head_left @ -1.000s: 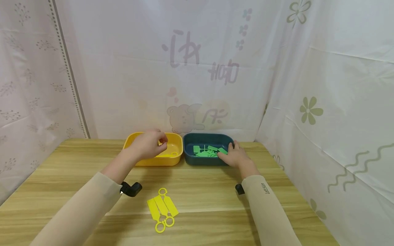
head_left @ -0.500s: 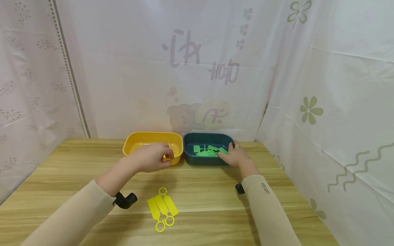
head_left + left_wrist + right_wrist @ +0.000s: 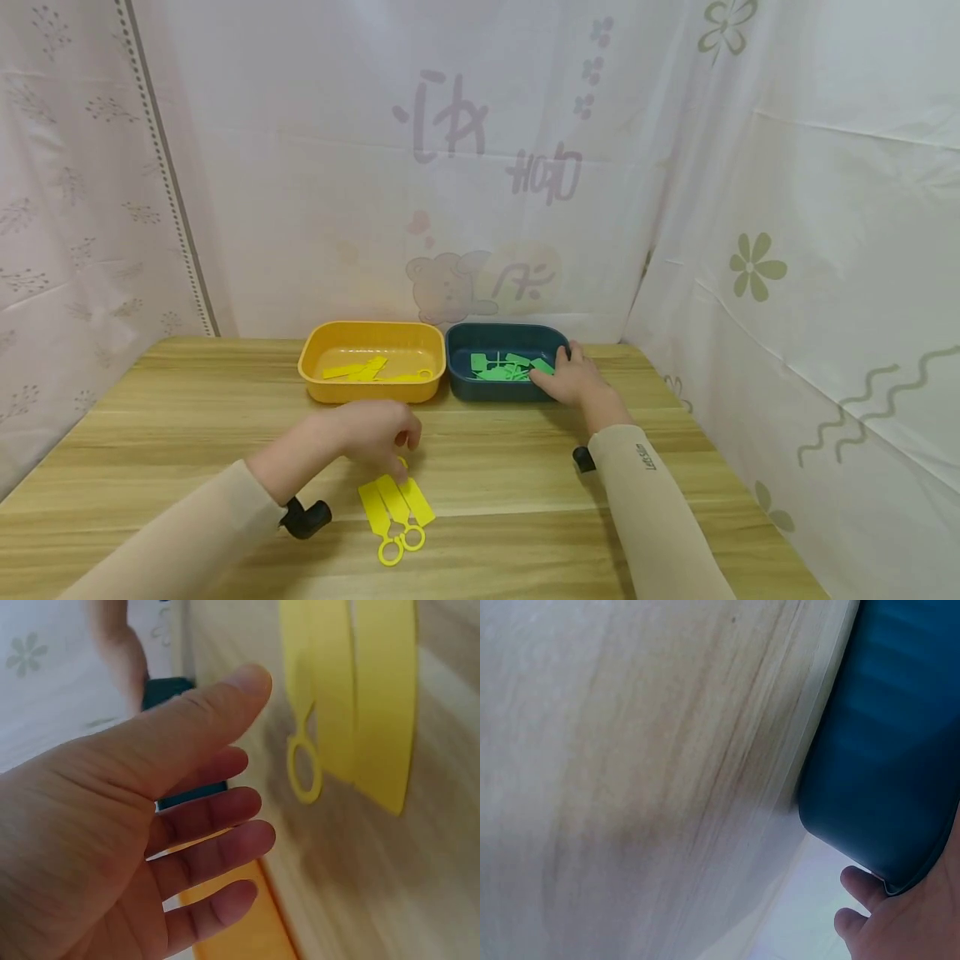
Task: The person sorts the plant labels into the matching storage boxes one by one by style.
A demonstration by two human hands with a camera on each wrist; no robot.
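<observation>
Three flat yellow tags with ring ends (image 3: 395, 503) lie side by side on the wooden table. My left hand (image 3: 377, 435) hovers over their far end, thumb and fingers apart and holding nothing; in the left wrist view one tag's ring (image 3: 305, 769) shows just beyond the fingertips. More yellow tags (image 3: 365, 369) lie inside the yellow bin (image 3: 375, 392) behind that hand. My right hand (image 3: 576, 382) grips the right end of the dark teal bin (image 3: 498, 392), its thumb over the front rim and fingers around the corner. Green tag-like pieces (image 3: 506, 370) lie in a heap in this bin.
Both bins stand next to each other near the back edge of the table (image 3: 510, 533). A printed white curtain (image 3: 337, 167) hangs behind and along both sides. A black wrist camera (image 3: 306, 518) sits under the left forearm.
My left hand has moved from over the yellow bin toward me, down to the three yellow tags, exposing the tags in the bin. The right hand has stayed on the teal bin.
</observation>
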